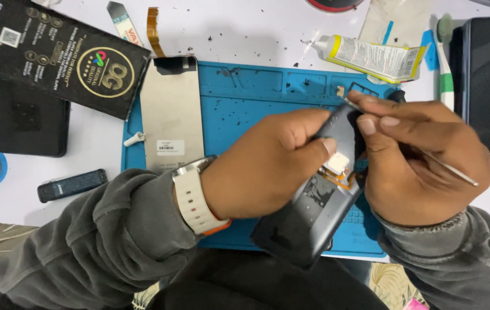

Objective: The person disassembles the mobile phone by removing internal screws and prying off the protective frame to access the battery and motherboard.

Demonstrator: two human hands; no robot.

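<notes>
Left hand has a closed grip on the dark phone body, thumb pressing a small white pad near its upper end; I judge this steadies it, tilted above the blue mat. Right hand pinches a thin metal tool, tip at the phone's top edge. Left on the mat lies a metal-backed screen panel with a white barcode sticker. Far right on the counter, a yellow-and-white glue tube. Far left, a black rectangular box with a gold round emblem.
</notes>
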